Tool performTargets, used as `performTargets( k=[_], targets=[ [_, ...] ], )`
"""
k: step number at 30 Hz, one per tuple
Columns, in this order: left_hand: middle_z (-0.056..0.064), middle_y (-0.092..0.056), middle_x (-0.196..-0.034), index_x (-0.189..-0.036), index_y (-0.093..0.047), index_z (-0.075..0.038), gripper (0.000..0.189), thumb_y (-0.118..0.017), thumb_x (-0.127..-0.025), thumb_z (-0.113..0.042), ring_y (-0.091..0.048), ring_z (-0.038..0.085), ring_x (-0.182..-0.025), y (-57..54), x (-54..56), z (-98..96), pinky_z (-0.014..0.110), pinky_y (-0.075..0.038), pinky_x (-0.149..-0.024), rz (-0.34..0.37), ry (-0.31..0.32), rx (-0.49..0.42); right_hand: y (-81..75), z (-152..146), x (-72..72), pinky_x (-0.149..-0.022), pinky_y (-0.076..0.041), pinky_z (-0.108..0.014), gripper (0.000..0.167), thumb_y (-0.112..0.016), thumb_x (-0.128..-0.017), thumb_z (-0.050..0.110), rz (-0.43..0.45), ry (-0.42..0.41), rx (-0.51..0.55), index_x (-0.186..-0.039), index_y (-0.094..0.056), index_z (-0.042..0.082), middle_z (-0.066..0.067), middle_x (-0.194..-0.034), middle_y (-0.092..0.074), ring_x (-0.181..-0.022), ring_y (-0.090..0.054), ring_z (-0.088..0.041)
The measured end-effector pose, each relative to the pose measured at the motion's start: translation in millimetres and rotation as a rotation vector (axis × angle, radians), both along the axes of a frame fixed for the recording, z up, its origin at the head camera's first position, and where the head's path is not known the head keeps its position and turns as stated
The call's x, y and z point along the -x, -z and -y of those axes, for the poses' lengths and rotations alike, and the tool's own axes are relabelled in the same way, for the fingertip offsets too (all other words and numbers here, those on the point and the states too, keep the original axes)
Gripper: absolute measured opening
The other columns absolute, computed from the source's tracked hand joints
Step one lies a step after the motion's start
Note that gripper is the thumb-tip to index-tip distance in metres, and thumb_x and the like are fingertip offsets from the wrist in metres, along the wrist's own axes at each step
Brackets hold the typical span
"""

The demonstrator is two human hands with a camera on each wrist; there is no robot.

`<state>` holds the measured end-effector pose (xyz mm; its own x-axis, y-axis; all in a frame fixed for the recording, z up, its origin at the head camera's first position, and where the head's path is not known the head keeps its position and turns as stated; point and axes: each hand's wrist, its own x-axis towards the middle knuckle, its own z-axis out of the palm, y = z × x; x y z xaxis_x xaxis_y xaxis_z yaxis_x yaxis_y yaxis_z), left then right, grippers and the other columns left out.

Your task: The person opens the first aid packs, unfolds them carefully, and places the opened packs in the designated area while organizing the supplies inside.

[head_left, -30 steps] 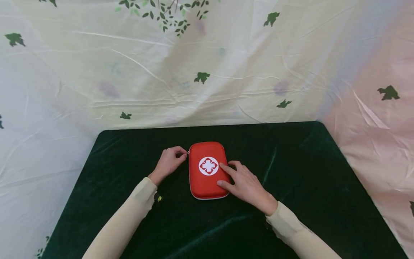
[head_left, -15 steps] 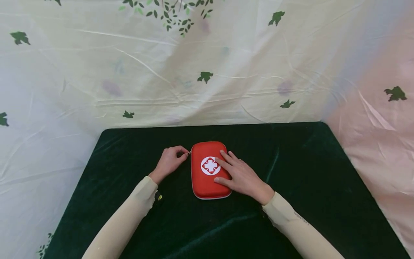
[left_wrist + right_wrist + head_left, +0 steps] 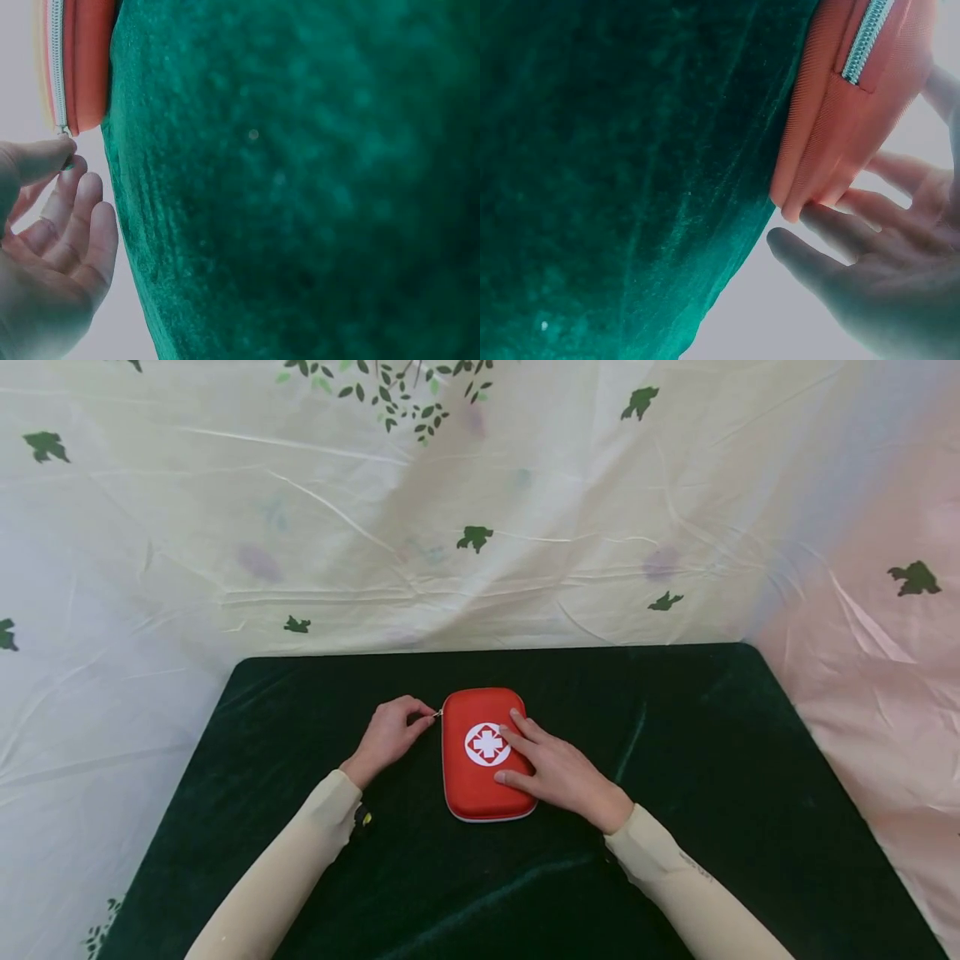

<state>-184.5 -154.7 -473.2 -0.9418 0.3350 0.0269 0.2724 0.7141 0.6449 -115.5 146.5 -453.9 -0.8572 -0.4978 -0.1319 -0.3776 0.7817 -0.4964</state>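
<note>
A red zippered first-aid case (image 3: 468, 785) with a white cross emblem (image 3: 487, 744) lies flat on the dark green cloth. At its upper left corner my left hand (image 3: 388, 731) pinches the zipper pull (image 3: 64, 131) between thumb and forefinger. The other left fingers are loosely bent below it in the left wrist view. The closed zipper teeth (image 3: 56, 60) run along the case's side. My right hand (image 3: 570, 775) rests with spread fingers on the right part of the lid. In the right wrist view, the end of the zipper (image 3: 866, 45) shows on the case's side above the right fingers.
The green velvet cloth (image 3: 360, 893) covers a table with rounded far corners. Behind it hangs a pale curtain (image 3: 337, 543) printed with leaves, and a pinkish one (image 3: 862, 668) stands at the right.
My right hand has slid further over the lid, its fingers spreading flatter toward the emblem. The left hand keeps its pinch on the zipper pull, and the case stays in place.
</note>
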Motion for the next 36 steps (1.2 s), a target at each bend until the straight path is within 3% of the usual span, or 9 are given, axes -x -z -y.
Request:
performTargets(
  k=[15,25,36],
  targets=[
    [0.006,-0.071,-0.107,-0.113,-0.076,-0.009,0.016,-0.073,-0.097,-0.011,-0.062,0.021,-0.09,-4.5,-4.8,0.4,0.044,-0.055,-0.089,0.032,-0.005,0.034,0.0,-1,0.9,-0.111,-0.045,-0.052,0.083,-0.069,-0.095,0.054,0.041,0.017,0.005,-0.162,-0.035,0.019,-0.007,-0.172,-0.019,-0.152,-0.033,-0.032],
    [0.003,-0.07,-0.106,-0.113,-0.077,-0.011,0.016,-0.072,-0.097,-0.013,-0.062,0.018,-0.087,-0.6,-5.8,3.6,0.041,-0.056,-0.085,0.021,0.025,0.053,-2.7,0,0.8,-0.111,-0.045,-0.051,0.081,-0.07,-0.096,0.051,0.048,0.009,0.027,-0.162,-0.036,0.017,-0.009,-0.172,-0.018,-0.149,-0.038,-0.032],
    [0.003,-0.071,-0.106,-0.112,-0.077,-0.012,0.016,-0.074,-0.096,-0.014,-0.064,0.015,-0.088,-5.1,-10.6,2.0,0.042,-0.057,-0.086,0.02,0.045,0.095,-2.6,0,1.0,-0.11,-0.046,-0.051,0.082,-0.069,-0.096,0.052,0.065,0.017,0.031,-0.162,-0.036,0.018,-0.007,-0.172,-0.018,-0.149,-0.037,-0.031]
  ],
)
